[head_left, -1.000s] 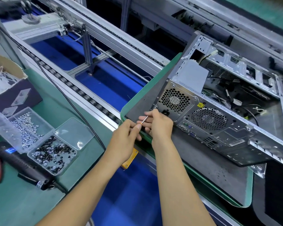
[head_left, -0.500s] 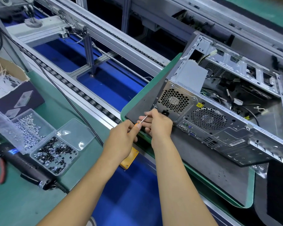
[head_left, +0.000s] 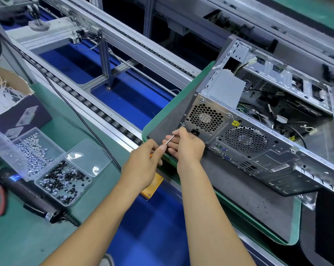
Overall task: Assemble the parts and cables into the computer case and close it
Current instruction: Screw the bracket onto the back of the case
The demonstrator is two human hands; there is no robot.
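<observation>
Computer case lies on its side, open face up, on a grey mat edged in green, its back panel with the two fan grilles turned toward the person. Both hands meet at the panel's near lower corner. The left hand pinches a small screwdriver with an orange handle, its thin shaft pointing up toward the corner. The right hand is curled around the shaft's tip against the panel; it seems to steady a screw there, though the fingers hide it. Compared with half a second ago, hands, tool and case sit almost unchanged. Left of the hands, a clear tray of screws rests on the green bench.
</observation>
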